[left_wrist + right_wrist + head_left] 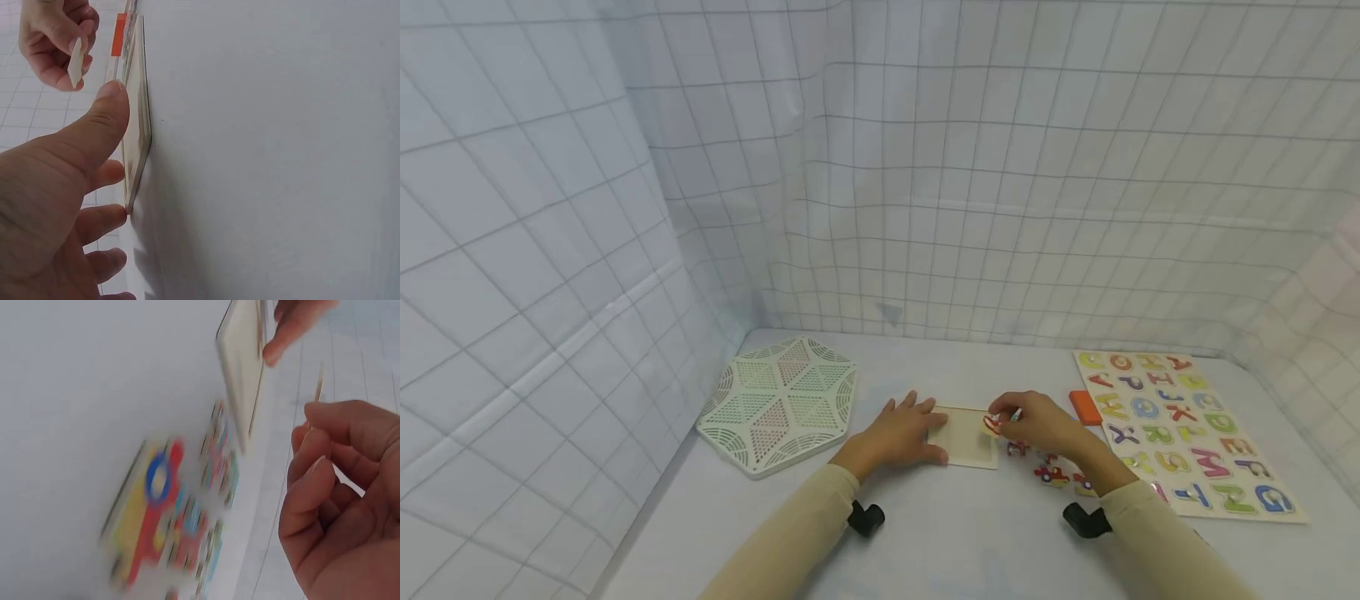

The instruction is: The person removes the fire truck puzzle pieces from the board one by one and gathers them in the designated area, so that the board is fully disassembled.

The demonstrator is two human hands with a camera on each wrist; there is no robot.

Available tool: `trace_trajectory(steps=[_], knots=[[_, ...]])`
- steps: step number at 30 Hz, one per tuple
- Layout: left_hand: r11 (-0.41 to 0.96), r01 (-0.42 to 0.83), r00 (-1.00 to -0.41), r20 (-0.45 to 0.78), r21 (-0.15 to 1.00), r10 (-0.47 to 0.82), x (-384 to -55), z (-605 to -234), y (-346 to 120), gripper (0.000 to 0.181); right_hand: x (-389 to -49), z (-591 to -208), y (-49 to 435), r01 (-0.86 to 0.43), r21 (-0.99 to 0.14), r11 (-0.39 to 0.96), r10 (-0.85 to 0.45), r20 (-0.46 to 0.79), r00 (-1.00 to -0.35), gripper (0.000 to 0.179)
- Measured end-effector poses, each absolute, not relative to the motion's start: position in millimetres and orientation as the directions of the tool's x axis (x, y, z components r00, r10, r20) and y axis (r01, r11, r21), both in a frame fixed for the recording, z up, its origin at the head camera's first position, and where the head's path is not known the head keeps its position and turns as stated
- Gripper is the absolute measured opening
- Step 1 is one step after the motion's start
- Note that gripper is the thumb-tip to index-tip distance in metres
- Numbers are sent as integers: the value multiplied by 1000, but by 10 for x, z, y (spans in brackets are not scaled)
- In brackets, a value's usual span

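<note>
A pale wooden puzzle tray with a raised rim lies flat on the table. My left hand rests at its left side, fingers spread, thumb and fingertips touching the edge. Above the tray's right side, my right hand pinches a thin puzzle piece between thumb and fingers. Red and yellow show on that piece in the head view; its pale side faces the left wrist camera. Several colourful puzzle pieces lie right of the tray, partly hidden under my right hand and forearm.
A wooden alphabet board with coloured letters lies on the right. Beside it is an orange block. On the left lies a white hexagonal openwork board with green and red patterns. Gridded cloth walls enclose the table's back and sides.
</note>
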State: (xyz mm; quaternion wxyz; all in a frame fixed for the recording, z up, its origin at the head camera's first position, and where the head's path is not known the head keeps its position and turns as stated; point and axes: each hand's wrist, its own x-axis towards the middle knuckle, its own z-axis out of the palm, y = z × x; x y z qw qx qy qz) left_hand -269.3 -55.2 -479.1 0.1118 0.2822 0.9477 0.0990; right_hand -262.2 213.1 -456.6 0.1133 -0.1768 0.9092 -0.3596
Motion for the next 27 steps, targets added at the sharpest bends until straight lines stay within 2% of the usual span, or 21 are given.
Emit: trace_trajectory(steps=[5, 9, 14, 21, 27], knots=[[820, 510, -816, -155, 259, 557, -2700, -4812, -578, 76, -2469, -4584, 2386, -265, -678, 686, -461, -122, -879, 20], [819, 513, -814, -158, 258, 559, -2699, -4814, -590, 76, -2353, -4664, 2466, -335, -658, 675, -523, -106, -846, 17], [817, 506, -815, -158, 278, 558, -2692, -4805, -603, 74, -2283, -4722, 2471, -357, -667, 654, -546, -90, -833, 19], [817, 503, -814, -162, 282, 557, -2677, -4828, -612, 75, -2275, -4721, 2463, -363, -639, 678, -519, -66, -852, 28], [814, 516, -809, -160, 267, 565, -2671, -4847, -611, 75, -2317, -4674, 2518, -285, -648, 707, -436, -81, -896, 30]])
